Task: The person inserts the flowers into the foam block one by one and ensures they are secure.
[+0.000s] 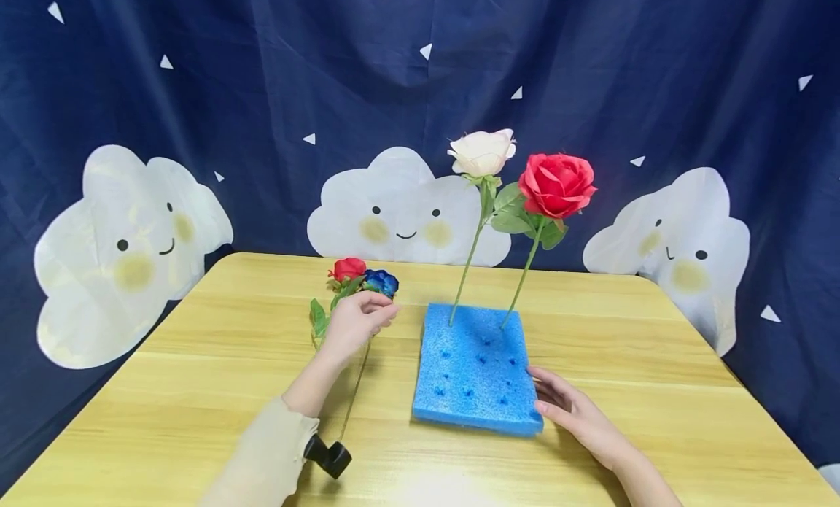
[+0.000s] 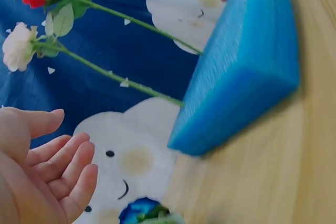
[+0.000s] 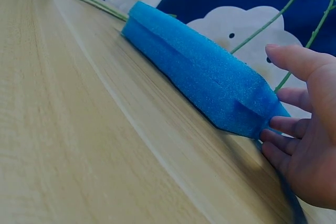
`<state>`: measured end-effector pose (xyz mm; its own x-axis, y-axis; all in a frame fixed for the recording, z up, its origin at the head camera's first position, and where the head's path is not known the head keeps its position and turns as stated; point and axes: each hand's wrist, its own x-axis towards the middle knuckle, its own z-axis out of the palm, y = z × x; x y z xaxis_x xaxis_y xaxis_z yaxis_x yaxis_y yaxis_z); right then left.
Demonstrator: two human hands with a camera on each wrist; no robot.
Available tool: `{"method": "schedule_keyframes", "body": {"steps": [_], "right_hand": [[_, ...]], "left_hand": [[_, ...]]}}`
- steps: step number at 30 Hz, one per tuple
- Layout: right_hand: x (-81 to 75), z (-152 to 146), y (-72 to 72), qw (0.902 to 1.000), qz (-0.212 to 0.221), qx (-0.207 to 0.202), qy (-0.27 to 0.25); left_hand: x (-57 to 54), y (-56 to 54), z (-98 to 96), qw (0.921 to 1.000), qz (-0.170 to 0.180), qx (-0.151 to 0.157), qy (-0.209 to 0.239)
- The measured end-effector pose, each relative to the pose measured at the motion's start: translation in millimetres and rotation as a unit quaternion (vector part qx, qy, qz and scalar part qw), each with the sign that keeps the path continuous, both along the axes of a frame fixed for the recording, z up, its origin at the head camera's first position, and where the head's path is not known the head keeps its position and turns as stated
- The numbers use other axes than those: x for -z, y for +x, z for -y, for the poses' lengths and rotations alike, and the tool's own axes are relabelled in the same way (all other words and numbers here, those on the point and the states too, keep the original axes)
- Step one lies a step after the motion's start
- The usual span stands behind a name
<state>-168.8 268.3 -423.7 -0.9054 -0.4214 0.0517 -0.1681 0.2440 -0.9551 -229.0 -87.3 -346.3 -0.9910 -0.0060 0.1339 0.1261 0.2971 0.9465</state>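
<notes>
A blue foam block with several small holes lies on the table. A white artificial rose and a large red artificial rose stand in its far side, both leaning right. My right hand touches the block's right side with loosely bent fingers. Left of the block, my left hand hovers over flowers lying on the table, its palm holding nothing. Beyond it lie a smaller red rose and a blue rose; the hand and forearm partly hide their stems.
The wooden table ends at a dark blue curtain with white smiling clouds and small triangles. A black wrist device sits at my left sleeve. The standing roses rise high above the block's far side.
</notes>
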Motion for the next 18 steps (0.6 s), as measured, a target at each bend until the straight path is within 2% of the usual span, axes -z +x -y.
{"method": "schedule_keyframes", "body": {"steps": [5,10,18], "right_hand": [[-1.2,0.5,-0.1,1.0000,0.003,0.003,0.003],[-1.6,1.0,0.0,1.0000,0.004,0.004,0.003],[-1.6,0.4,-0.1,1.0000,0.006,0.001,0.003]], "left_hand": [[10.2,4.8,19.2,0.9998,0.017,-0.002,-0.013],[18.4,8.8,39.8,0.9996,0.027,-0.006,0.006],[24.7,16.8,64.2,0.9981,0.059,-0.011,0.015]]}}
